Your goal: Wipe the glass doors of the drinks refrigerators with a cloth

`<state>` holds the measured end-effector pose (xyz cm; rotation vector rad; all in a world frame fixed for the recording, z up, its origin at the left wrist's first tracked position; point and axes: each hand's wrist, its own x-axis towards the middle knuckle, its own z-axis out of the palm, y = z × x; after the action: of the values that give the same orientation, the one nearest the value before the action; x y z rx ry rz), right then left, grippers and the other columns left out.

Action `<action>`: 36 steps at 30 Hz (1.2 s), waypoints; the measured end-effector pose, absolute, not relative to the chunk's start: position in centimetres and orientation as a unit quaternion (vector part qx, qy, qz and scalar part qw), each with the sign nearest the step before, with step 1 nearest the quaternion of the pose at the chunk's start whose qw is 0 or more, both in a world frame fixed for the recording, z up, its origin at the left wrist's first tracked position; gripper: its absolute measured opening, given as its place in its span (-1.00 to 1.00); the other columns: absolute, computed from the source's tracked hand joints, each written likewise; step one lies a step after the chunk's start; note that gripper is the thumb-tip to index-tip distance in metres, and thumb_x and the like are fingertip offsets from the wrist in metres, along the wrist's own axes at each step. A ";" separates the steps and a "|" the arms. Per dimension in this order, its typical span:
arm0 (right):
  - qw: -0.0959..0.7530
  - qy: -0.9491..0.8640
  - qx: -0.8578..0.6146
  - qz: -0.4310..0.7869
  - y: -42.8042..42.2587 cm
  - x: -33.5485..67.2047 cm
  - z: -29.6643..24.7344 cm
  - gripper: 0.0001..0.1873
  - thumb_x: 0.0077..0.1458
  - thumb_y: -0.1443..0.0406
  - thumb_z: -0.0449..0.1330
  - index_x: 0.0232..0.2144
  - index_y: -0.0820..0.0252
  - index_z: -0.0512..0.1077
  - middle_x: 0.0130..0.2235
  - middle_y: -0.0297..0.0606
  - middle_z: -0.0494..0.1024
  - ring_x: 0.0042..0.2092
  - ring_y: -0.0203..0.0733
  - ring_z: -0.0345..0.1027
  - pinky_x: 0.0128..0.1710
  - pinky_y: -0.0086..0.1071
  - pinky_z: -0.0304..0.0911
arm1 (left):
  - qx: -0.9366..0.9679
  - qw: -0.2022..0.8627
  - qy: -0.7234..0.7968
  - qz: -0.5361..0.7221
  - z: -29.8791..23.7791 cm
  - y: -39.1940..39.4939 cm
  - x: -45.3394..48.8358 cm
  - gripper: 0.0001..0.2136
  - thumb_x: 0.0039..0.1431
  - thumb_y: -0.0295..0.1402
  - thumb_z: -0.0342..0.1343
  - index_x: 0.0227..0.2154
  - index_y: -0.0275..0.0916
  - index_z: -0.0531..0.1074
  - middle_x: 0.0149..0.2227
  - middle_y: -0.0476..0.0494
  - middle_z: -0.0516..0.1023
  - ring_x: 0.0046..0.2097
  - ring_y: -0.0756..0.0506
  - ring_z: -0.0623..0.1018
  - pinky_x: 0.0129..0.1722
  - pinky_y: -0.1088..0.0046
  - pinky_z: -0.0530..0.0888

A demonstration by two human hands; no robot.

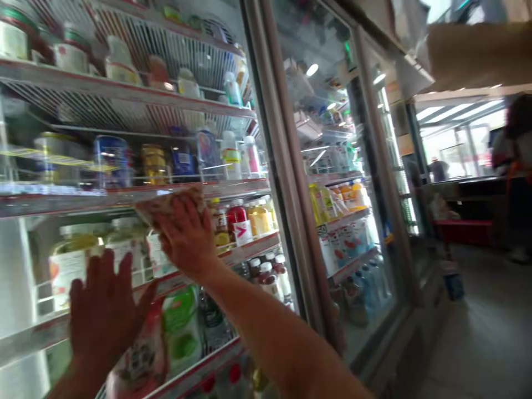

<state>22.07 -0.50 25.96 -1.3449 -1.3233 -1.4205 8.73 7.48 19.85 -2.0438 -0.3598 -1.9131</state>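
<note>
The right hand lays extended fingers flat over a cloth at the cooler shelf's front edge, the left hand spreads its fingers near white-labelled bottles, and a red juice bottle shows a V-like mark, other lettering blurred.
</note>
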 end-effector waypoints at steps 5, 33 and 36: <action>0.483 -0.398 -0.563 -0.541 -4.0 31.2 27.6 -0.56 0.22 0.26 -0.08 0.13 0.12 0.26 0.28 -0.15 0.12 0.33 0.03 -0.17 0.22 0.17 -0.09 | -0.704 0.272 -0.155 -0.637 18.6 8.6 8.9 -0.35 0.23 -0.15 -0.13 0.28 -0.02 -0.34 0.35 -0.12 -0.23 0.33 -0.29 -0.06 0.25 -0.09 0.00; 0.507 -0.421 -0.497 -0.565 -4.7 29.9 17.0 -0.46 0.20 0.38 -0.11 0.23 0.07 0.11 0.20 -0.18 0.29 0.29 -0.08 -0.01 0.21 0.03 0.07 | -0.718 0.306 -0.141 -0.609 11.7 7.9 9.1 -0.36 0.24 -0.29 -0.06 0.29 -0.17 -0.24 0.32 -0.26 -0.06 0.34 -0.16 -0.09 0.29 0.06 -0.07; 0.531 -0.533 -0.441 -0.489 -4.4 25.9 17.2 -0.44 0.21 0.41 -0.12 0.24 0.00 0.07 0.13 -0.28 0.38 0.18 -0.24 0.21 0.12 -0.21 0.25 | -0.718 0.308 -0.135 -0.609 11.9 8.0 9.0 -0.36 0.23 -0.29 -0.05 0.29 -0.18 -0.22 0.32 -0.26 -0.06 0.34 -0.15 -0.08 0.29 0.10 -0.08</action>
<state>25.88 -4.40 17.15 -1.0522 -1.2726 -1.1656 9.04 8.00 11.89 -1.8989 -0.3563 -1.6109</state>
